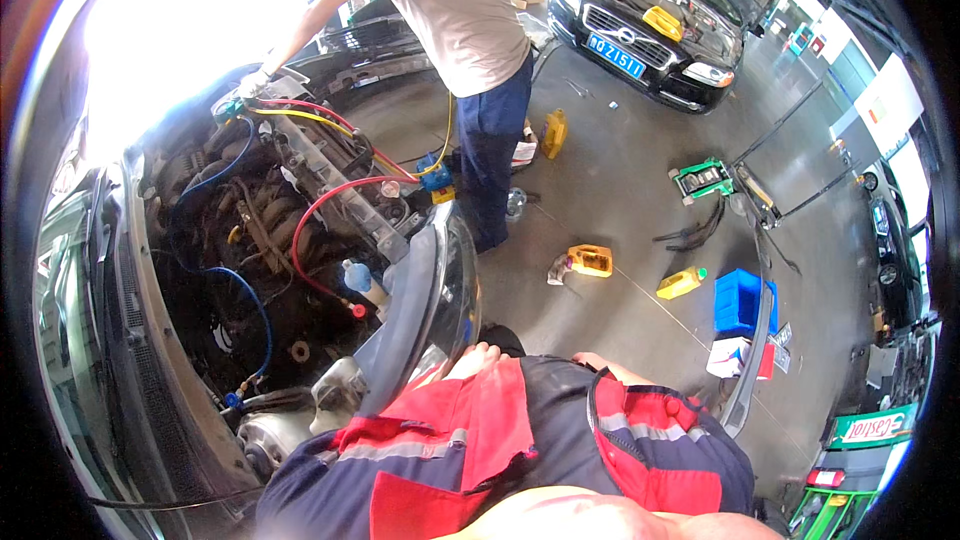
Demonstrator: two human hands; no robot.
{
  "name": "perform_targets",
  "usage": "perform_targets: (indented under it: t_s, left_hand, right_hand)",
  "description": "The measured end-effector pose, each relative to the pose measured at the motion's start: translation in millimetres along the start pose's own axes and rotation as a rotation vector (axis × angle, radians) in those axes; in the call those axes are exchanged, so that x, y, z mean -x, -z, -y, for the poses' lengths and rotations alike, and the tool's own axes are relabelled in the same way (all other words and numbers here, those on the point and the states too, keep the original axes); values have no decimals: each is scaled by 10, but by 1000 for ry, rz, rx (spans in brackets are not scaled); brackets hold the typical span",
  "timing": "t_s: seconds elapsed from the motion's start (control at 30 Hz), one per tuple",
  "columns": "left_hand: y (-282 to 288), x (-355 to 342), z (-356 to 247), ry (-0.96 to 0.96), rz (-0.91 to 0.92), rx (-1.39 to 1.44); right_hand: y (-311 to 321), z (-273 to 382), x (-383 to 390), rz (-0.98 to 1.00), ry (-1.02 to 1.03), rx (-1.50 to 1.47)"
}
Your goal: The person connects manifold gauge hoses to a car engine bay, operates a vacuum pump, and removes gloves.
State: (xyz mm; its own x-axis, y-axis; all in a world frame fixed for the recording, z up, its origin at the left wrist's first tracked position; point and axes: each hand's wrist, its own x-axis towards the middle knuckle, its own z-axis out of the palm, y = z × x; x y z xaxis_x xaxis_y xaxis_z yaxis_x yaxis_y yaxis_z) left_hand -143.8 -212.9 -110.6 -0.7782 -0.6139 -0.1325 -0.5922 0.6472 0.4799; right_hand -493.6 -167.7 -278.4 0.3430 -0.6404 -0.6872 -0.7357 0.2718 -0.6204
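Fingers (478,352) of 1 hand, which one I cannot tell, peek over my red-and-navy workwear (480,440), resting loose against the headlight (440,285); my other hand is out of view. Glare whites out the upper left. Grey workshop floor (620,190). Open engine bay (250,240): red hose (310,220), blue hose (255,300).

Materials and finishes around an opened engine bay

A clear, glossy plastic headlamp (440,280) is seen at the centre, beside dull, grimy metal in the engine bay (250,240) at the left. Smooth rubber-like hoses, red (320,202), blue (255,295) and yellow (290,114), are laid across it. Matt red and dark cloth with a shiny grey stripe is shown on the jacket (520,440) at the bottom. The floor (620,190) is seen as smooth grey concrete with a faint sheen. A glossy black painted car (680,20) stands at the upper right, and a blue plastic crate (742,300) at the right.
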Motion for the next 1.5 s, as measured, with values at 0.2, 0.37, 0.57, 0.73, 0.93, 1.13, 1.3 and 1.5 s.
perform_targets:
  t_s: [0.2,0.37,0.57,0.73,0.93,1.13,1.3,1.5]
  left_hand:
    - [-232,41,82,53,-90,-86]
    - [-256,58,79,133,-68,161]
    - [102,6,-148,179,73,98]
    - [48,41,-83,257,71,92]
    - [-67,41,3,103,64,-19]
    - [-229,-8,95,16,-113,15]
    - [-20,18,-34,16,-51,-33]
    - [-259,-32,87,-32,-47,14]
  right_hand:
    - [109,240,77,101,219,47]
    - [438,1423,1033,127,117,-24]
    - [80,788,635,-203,175,-110]
    - [170,892,679,-166,383,8]
    - [172,898,847,-77,218,-118]
    - [211,950,939,-34,-273,-703]
    - [223,775,778,-17,-339,-908]
    - [247,750,682,94,-81,-498]
